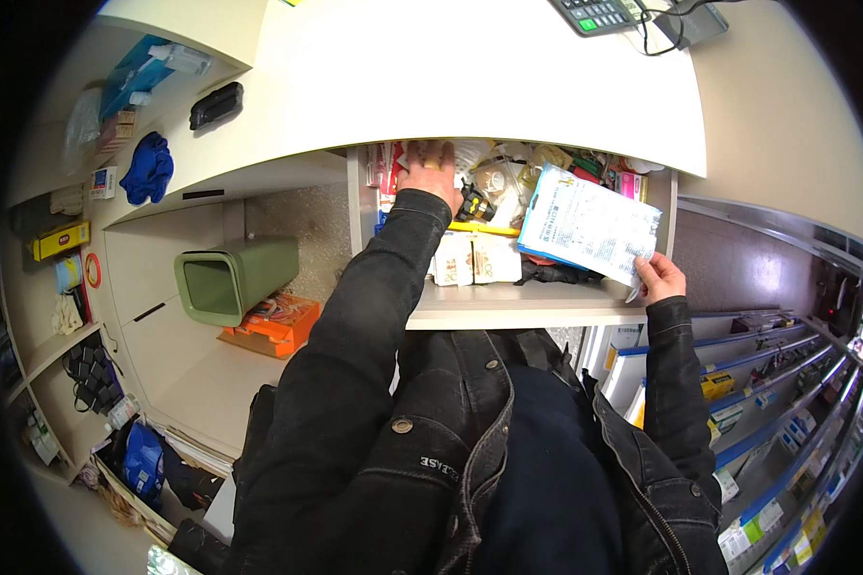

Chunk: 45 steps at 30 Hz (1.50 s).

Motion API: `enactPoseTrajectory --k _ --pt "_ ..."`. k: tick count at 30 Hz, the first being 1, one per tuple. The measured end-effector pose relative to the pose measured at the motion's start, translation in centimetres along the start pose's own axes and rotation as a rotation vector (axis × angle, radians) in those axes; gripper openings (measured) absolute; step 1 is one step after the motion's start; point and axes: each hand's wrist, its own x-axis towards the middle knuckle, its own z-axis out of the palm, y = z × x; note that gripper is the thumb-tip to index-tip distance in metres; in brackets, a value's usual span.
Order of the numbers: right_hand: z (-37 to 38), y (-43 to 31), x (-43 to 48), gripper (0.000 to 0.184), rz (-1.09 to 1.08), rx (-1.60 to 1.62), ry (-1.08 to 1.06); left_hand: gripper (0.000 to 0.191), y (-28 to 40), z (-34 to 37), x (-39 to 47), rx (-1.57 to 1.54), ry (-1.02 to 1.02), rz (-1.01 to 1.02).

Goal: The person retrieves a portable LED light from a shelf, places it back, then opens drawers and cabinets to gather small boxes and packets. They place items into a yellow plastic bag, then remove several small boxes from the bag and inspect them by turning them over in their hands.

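Observation:
An open drawer [518,316] full of mixed small items is pulled out before me. My left hand [430,176] reaches palm down into its far left part, fingers stretched out and apart near red and white packets; the fingertips meet the desk edge and are partly hidden. My right hand [663,279] pinches the lower right corner of a flat white and blue plastic packet [593,223] that bears writing, tilted over the drawer's right side. Between the hands lie a banded stack of paper notes [478,260], a yellow stick-like item [485,228] and a black and yellow object [475,205].
The white desk top [439,72] overhangs the drawer, with a calculator [600,14] and a cable at its far right. To the left are a green bin [237,277], an orange box [280,323] and a blue glove [147,167]. Stocked shelves [769,431] stand to the right.

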Motion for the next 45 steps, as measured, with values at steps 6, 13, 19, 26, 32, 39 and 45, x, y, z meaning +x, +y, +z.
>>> enactPoseTrajectory --k 6,13,19,26,32,39,45 --pt "0.6 1.0 -0.3 0.023 0.047 0.050 0.037 0.086 -3.0 0.2 -1.6 0.000 0.082 -0.112" --pt "0.4 1.7 -0.2 0.021 0.084 0.069 0.051 0.081 -1.9 -1.4 -0.6 0.199 -0.162 -0.050" --pt "0.1 2.2 -0.5 0.020 0.095 0.104 0.064 0.083 -3.1 -2.2 -0.2 0.405 -0.250 0.174" --pt "0.1 2.1 -0.6 0.020 0.115 0.102 0.047 0.078 -4.7 -1.6 0.8 0.396 -0.061 0.473" --pt "0.1 2.2 -0.7 0.020 0.114 0.077 0.050 0.064 -4.5 -1.8 1.5 0.345 -0.160 0.516" --pt "-0.3 2.9 0.1 0.019 0.148 0.195 0.059 0.054 -3.8 -1.6 1.6 0.320 -0.175 0.479" --pt "-1.6 2.6 1.5 0.019 0.230 0.425 0.086 0.048 -4.6 -2.5 0.4 0.351 -0.166 0.422"
